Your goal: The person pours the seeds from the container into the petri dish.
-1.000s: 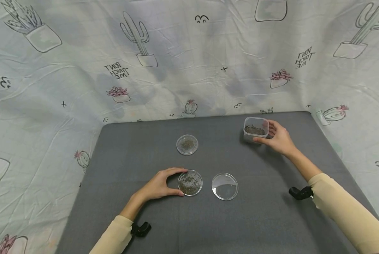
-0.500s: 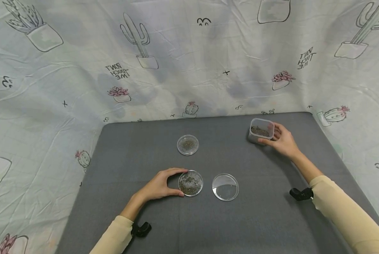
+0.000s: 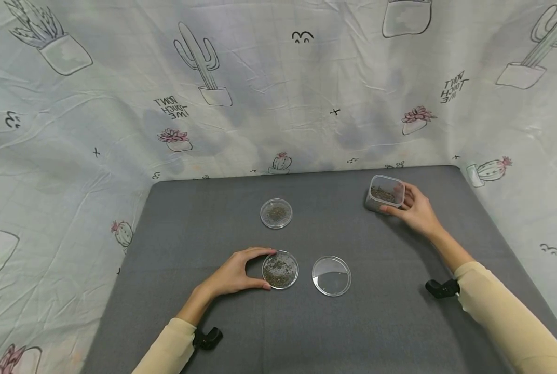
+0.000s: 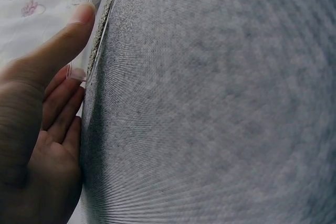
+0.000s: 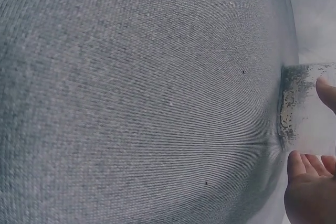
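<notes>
My left hand [image 3: 233, 271] holds the rim of a clear petri dish [image 3: 280, 270], thumb and a finger at opposite sides. Dark, soil-like grains are scattered in that dish, which lies on the grey cloth. At the back right my right hand [image 3: 418, 212] grips a clear, square-cornered plastic container [image 3: 385, 189] by its side. Dark granular material covers the bottom of this container. It stands upright on the cloth, as the right wrist view also shows at the container wall [image 5: 302, 103]. The left wrist view has the thumb [image 4: 81, 17] along the dish's edge.
A second petri dish [image 3: 275, 213] with a thinner scatter of grains lies behind the held one. To its front right is a clear round lid or dish [image 3: 331, 276]. The grey table [image 3: 203, 223] meets a cactus-print curtain [image 3: 269, 88] at the back and sides.
My right hand has carried the plastic container a little to the right and down onto the cloth. The left hand stays on its petri dish.
</notes>
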Action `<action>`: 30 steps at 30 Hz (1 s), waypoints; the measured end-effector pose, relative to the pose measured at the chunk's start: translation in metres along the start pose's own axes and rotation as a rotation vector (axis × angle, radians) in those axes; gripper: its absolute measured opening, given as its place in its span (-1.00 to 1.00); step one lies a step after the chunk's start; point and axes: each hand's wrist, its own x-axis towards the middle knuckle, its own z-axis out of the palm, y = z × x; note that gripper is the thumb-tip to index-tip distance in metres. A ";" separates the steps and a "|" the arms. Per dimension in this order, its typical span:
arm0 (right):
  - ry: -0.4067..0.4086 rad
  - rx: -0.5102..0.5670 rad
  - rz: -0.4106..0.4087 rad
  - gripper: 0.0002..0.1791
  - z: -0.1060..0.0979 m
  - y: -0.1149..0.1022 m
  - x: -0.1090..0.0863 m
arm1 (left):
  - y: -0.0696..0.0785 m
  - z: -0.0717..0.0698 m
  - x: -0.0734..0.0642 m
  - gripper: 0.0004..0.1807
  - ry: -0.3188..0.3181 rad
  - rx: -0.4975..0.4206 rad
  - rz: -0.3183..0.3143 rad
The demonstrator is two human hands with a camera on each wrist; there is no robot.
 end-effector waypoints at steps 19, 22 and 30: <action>-0.039 0.058 -0.006 0.05 -0.009 0.018 -0.021 | 0.001 0.003 0.008 -0.10 0.019 0.019 0.020; -0.046 0.062 -0.017 0.01 -0.007 0.018 -0.039 | 0.002 0.002 0.006 -0.10 0.016 0.019 0.029; -0.106 0.134 -0.133 -0.11 0.016 0.008 -0.083 | 0.001 0.001 0.001 -0.12 0.022 -0.004 0.035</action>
